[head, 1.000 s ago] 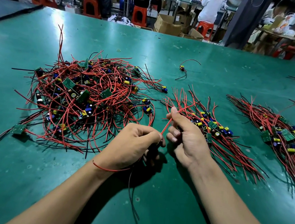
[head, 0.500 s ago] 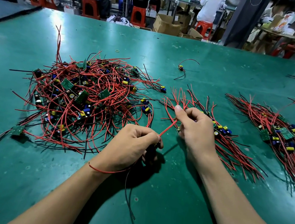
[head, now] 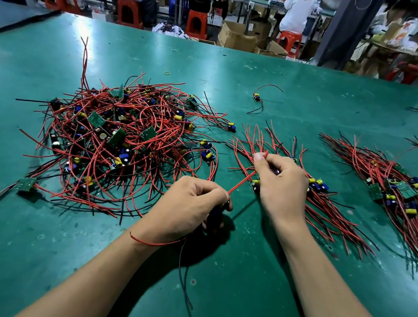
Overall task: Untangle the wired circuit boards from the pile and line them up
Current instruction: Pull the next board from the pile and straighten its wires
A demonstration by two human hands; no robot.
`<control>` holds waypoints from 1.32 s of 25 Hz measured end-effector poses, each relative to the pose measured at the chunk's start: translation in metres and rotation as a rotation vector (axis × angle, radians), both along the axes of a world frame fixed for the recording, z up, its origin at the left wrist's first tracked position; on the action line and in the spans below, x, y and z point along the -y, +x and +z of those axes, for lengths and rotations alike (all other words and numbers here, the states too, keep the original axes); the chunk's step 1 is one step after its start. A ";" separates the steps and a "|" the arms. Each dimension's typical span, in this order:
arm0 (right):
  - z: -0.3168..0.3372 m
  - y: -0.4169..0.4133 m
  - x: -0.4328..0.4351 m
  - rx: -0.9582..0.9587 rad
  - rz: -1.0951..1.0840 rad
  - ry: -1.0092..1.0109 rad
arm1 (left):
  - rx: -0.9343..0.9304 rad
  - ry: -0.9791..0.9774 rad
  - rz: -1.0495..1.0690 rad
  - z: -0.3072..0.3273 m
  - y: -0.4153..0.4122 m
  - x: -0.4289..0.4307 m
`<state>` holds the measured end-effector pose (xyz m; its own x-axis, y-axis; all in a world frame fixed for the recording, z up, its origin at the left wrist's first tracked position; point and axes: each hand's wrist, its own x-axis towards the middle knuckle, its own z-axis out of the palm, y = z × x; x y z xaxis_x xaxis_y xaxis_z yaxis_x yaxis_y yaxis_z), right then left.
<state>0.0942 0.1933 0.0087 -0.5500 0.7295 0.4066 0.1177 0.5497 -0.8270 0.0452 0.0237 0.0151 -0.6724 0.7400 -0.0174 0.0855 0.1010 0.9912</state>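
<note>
Head view: one unit looks freed from the pile [head: 124, 141] at centre left and is, I judge, being straightened. The left hand [head: 190, 206] is clenched round its board, hidden by the fingers. The right hand [head: 279, 184] pinches its red wire [head: 242, 182] near the tip, taut between the hands. Next it should be laid parallel on the row [head: 328, 215] under the right hand. A black wire [head: 183, 275] trails toward the bottom edge and could snag. A second row [head: 399, 190] lies at right and a stray unit [head: 256, 97] above centre on the surface [head: 235, 309].

Left hand [head: 190, 206] grips a board low; right hand [head: 279, 184] pinches its red wire [head: 242, 182] taut beside the tangled pile [head: 124, 141].
</note>
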 end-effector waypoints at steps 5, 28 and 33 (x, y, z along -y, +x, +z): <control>-0.004 -0.003 0.001 0.001 0.010 0.001 | -0.020 -0.010 0.000 0.001 0.000 0.001; 0.000 0.015 0.034 0.087 0.623 -0.141 | 0.403 0.449 0.327 0.008 -0.009 0.005; 0.005 0.011 0.046 -0.117 0.605 -0.574 | 0.387 0.453 0.304 0.009 -0.006 0.004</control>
<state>0.1051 0.1468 0.0136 -0.8899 0.4337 0.1412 -0.1656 -0.0190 -0.9860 0.0396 0.0196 0.0243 -0.8599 0.5095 -0.0311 -0.2510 -0.3690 0.8949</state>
